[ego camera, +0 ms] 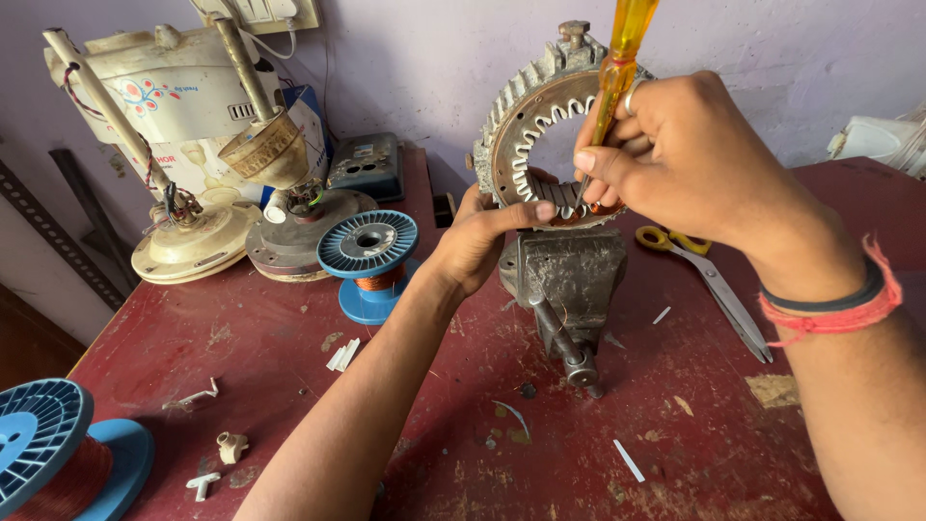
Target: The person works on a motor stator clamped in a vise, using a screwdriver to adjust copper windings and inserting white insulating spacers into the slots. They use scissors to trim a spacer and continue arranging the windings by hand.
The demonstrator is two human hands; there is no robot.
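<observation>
Worn red workbench [289, 338] pushed up against a pale purple wall [434, 58], paint chipped all over and little white slivers of insulation paper [629, 460] scattered around. Closest to the camera on the left there's a blue spool of copper wire [43, 453], partly cut off by the frame edge, with a few small white plastic bits lying just beside it.

Middle of the bench: a small grey bench vise [567, 280] clamping a ring-shaped motor stator [540, 145] upright, toothed slots facing inward. Left hand [477, 241] reaches in from below and steadies the stator's lower edge, thumb pressed along the front of the ring, fingers wrapped behind it. Right hand [675, 154] comes in from the right, fingers pinched tight around the shaft of a yellow-handled screwdriver [617, 68], tip poking down into the bottom slots where some copper winding shows. Red thread and a dark band sit on that wrist.

Just right of the vise, yellow-handled scissors [714, 285] lie flat. Behind the left hand is a second blue spool [369, 253] with copper wire. Further back, two dismantled ceiling fan motors [193, 236] with down rods, and a white appliance housing against the wall.
</observation>
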